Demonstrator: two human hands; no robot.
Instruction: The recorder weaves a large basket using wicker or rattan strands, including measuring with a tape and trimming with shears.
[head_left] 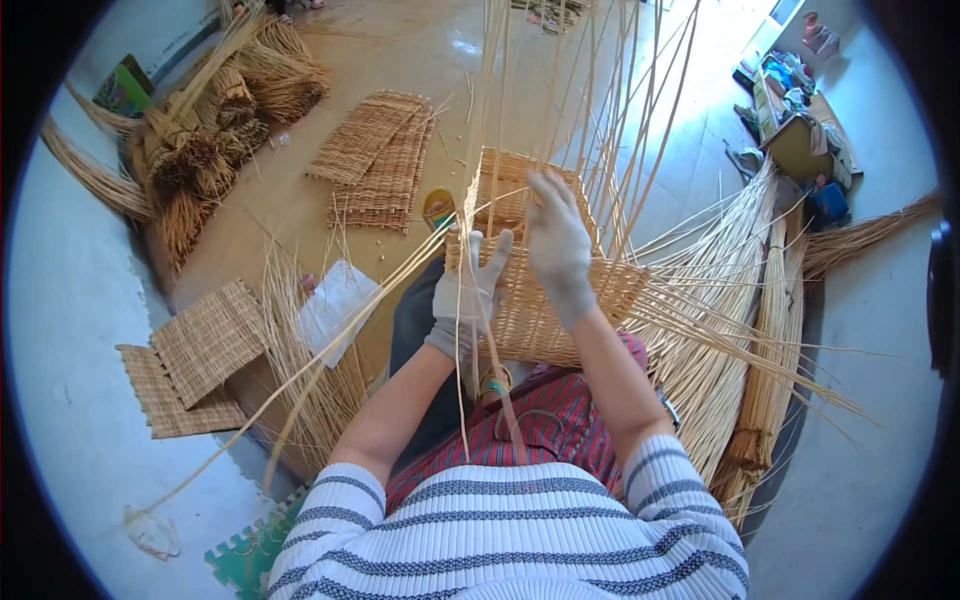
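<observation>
Two gloved hands on half-built wicker basket (540,300) — walls woven, uprights untrimmed; left hand (466,290) grasps a cane strand (400,275), right hand (556,238) open-fingered, approx. mid-job.

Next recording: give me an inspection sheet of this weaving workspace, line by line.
Surface: tan floor; the person sits on it with the work on their lap.
Job's things: half-woven wicker basket, its upright stakes rising toward the top of the picture; loose canes cross it.
Clutter: flat woven mats on the floor, two more woven panels at left, cane bundles upper left, long cane sheaf at right.
Grippers: gloved left hand grips the basket's left edge; gloved right hand rests on its rim, fingers spread.
Cables: nothing seen.
Surroundings: boxes and oddments upper right; green foam mat at bottom.
</observation>
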